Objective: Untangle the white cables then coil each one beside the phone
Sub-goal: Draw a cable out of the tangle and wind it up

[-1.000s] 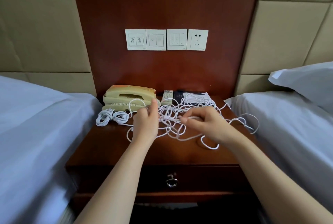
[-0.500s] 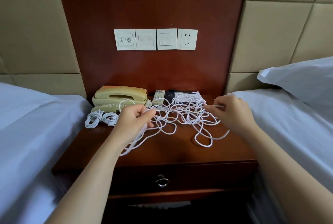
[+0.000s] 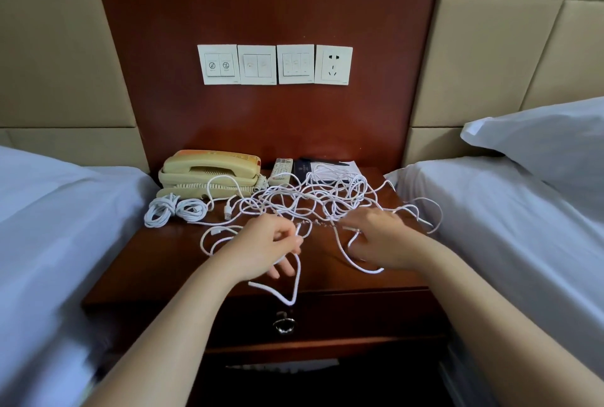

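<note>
A loose tangle of white cables (image 3: 313,200) spreads over the middle and right of the wooden nightstand (image 3: 170,262). The beige phone (image 3: 209,174) stands at the back left. Two coiled white cables (image 3: 175,212) lie just in front of it. My left hand (image 3: 268,249) pinches a cable strand near the front of the tangle, and a loop of that strand hangs over the nightstand's front edge. My right hand (image 3: 379,241) grips another strand at the tangle's right front. A USB plug (image 3: 227,211) lies free left of the tangle.
A remote control (image 3: 280,171) and a dark booklet with papers (image 3: 327,169) sit at the back behind the cables. Beds with white sheets flank the nightstand, with a pillow (image 3: 539,141) on the right. Wall switches and a socket (image 3: 333,64) are above. A drawer ring pull (image 3: 283,325) is below.
Both hands came toward the front edge and closer together, dragging strands with them. A cable loop now hangs below my left hand. The camera view shifted slightly.
</note>
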